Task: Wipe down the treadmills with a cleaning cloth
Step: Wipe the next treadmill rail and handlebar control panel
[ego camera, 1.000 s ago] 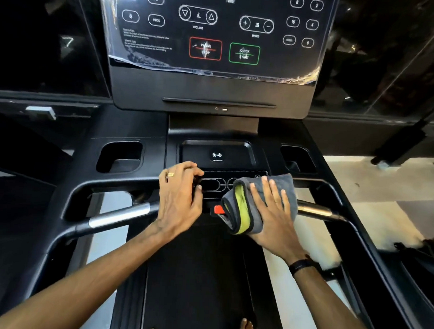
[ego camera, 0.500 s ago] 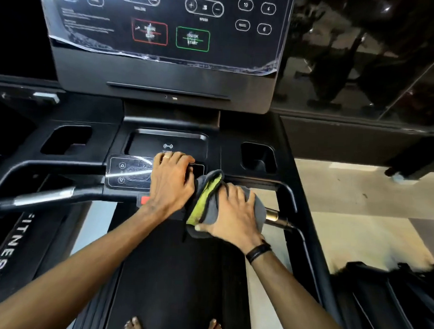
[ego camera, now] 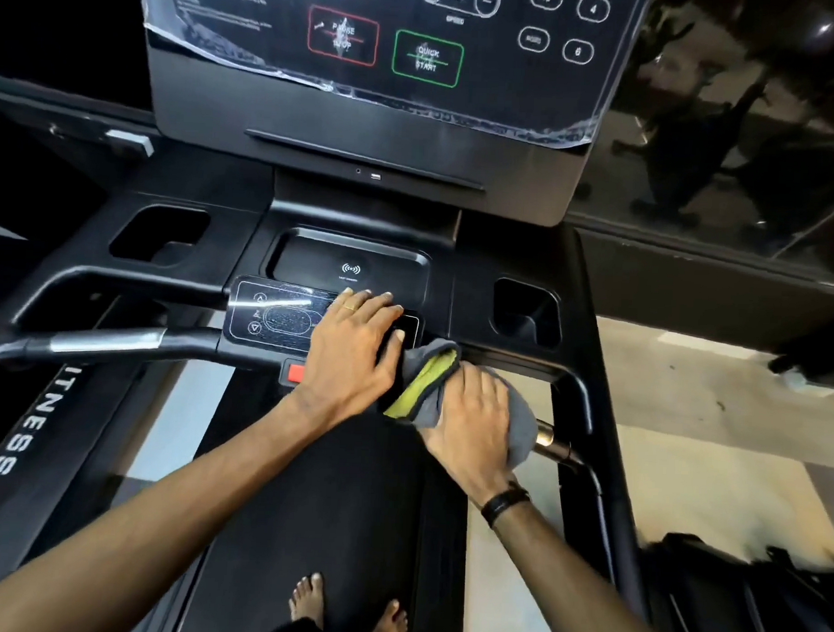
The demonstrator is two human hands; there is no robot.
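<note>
Two grips: right hand (ego camera: 473, 421) curled over the cloth (ego camera: 427, 387), left hand (ego camera: 352, 351) flat on the control panel (ego camera: 273, 315).

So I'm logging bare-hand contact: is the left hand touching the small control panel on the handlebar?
Touching. The head view shows the left hand resting flat on the control panel, covering its right part.

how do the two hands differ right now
The left hand rests bare on the small control panel, fingers fairly straight, a ring on one finger. The right hand grips the grey and green cloth around the handlebar, fingers curled, with a black band at its wrist. Both are at the treadmill's front bar.
</note>
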